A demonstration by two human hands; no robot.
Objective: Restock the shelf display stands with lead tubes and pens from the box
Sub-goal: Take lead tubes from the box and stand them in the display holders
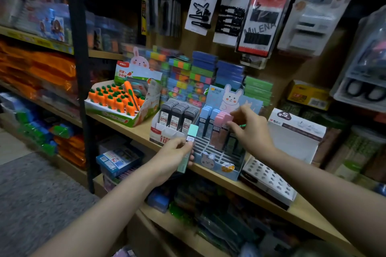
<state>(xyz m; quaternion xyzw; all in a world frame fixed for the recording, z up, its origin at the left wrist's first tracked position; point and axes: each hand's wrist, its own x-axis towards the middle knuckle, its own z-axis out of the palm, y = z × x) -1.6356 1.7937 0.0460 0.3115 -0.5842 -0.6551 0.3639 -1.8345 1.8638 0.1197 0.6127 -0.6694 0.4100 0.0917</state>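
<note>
A blue rabbit display stand (218,162) sits on the wooden shelf (271,200), its slotted grid partly filled at the back with blue and pink lead tubes. My left hand (173,157) grips a mint-green lead tube (189,146) upright just in front of the stand's left side. My right hand (248,129) pinches a pink lead tube (226,120) at the top of the back row of the stand. A white stand of black lead tubes (177,117) stands to the left.
A carrot pen display (119,100) is at the shelf's left end. An empty white stand with round holes (269,177) and a white box (296,131) sit to the right. Hair-clip cards (200,10) hang above. Stacked colourful boxes stand behind.
</note>
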